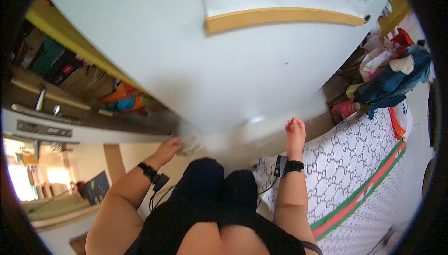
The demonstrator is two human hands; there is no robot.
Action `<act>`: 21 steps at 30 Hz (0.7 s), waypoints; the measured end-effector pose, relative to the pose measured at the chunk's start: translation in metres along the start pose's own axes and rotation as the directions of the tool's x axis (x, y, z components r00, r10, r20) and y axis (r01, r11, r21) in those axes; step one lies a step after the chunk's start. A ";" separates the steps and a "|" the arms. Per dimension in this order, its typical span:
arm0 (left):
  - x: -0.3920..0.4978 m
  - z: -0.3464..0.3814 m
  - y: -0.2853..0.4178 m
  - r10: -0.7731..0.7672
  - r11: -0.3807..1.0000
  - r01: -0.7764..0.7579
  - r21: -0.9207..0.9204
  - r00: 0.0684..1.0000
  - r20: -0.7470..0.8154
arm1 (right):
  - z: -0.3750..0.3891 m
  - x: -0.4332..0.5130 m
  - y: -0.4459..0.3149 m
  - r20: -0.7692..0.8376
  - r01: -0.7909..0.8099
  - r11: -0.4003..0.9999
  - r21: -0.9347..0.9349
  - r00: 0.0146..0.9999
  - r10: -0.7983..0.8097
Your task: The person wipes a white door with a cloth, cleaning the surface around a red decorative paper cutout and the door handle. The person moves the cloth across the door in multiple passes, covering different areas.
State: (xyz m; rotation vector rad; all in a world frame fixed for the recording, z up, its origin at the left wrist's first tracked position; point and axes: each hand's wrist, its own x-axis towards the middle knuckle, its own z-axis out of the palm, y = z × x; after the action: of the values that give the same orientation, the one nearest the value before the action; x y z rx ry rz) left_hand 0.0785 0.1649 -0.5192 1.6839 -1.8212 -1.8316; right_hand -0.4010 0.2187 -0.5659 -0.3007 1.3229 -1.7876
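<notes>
My left hand (169, 150) is low at the left, its fingertips at a pale, crumpled cloth or wad (189, 145) beside the lower edge of the door. The cloth is blurred, but the fingers appear closed on it. My right hand (295, 131) is raised at the right with its fingers curled loosely together, and no object shows in it. Both wrists carry black straps with small dark devices. Ahead of me stands a large white door or panel (238, 69), bearing a hanging sheet with a wooden bar (287, 16) along its bottom.
Patterned white fabric with a green and red stripe (353, 202) covers something at my right. Beyond it are a blue denim garment (392, 80), bags and a red container (343, 110). Shelves with boxes (49, 57) stand at the left, above a door edge with a metal lock plate (43, 128).
</notes>
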 end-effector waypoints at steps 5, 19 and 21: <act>-0.096 0.011 0.136 0.035 0.720 0.013 -0.694 0.998 0.055 | 0.071 -0.094 -0.076 0.184 -0.225 0.973 -0.061 0.955 0.232; -0.308 -0.020 0.360 0.464 0.271 -0.288 -0.918 0.875 -0.137 | 0.262 -0.258 -0.299 0.820 -0.345 0.901 -0.264 0.411 0.398; -0.328 -0.025 0.362 0.452 0.219 -0.362 -0.906 0.861 -0.234 | 0.272 -0.266 -0.312 0.819 -0.355 0.887 -0.294 0.384 0.425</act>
State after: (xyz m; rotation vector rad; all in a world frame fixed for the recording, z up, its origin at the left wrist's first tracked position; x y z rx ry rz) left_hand 0.0064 0.2619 -0.0454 0.5687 -0.6552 -1.9958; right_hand -0.2246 0.2584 -0.1077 -0.7571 0.5955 -0.8936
